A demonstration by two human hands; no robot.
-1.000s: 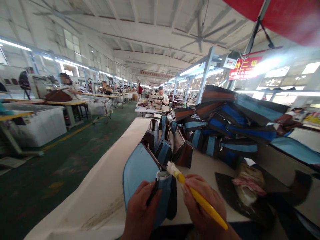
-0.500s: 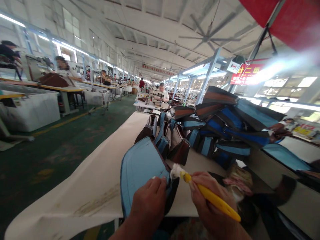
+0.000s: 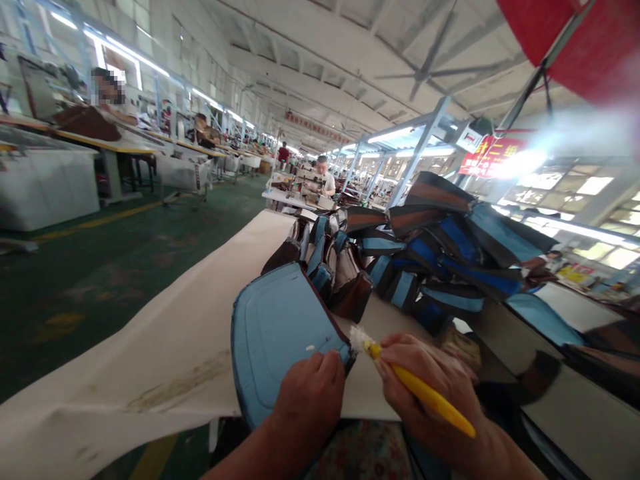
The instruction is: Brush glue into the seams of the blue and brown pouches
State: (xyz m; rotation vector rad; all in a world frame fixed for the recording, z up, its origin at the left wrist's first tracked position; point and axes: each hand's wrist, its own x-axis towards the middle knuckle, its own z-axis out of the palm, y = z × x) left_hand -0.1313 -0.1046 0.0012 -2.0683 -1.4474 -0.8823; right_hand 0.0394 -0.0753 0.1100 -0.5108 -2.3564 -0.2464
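A light blue bag panel (image 3: 280,320) with a curved outer edge and dark trim lies at the near edge of the table. Closed over its right-hand lower part is my left hand (image 3: 313,387), fingers curled and thumb hidden. My right hand (image 3: 430,380) grips a brush (image 3: 433,400) by its yellow handle. The brush's frayed white bristles are at the panel's dark right edge, just beyond my left fingers; whether they touch it I cannot tell. A small white spot shows on the blue face near my left knuckles.
Beyond the panel, blue, brown and black bag pieces (image 3: 440,247) are heaped on the pale-covered table (image 3: 190,320). Large flat pieces (image 3: 520,340) stand at the right. People sit at sewing tables farther off, and a white bin (image 3: 55,187) stands across the green floor.
The blue panel is turned slightly and shows more of its face, with my left hand a little lower and to the right on it. The brush stays beside its edge. My view has shifted slightly.
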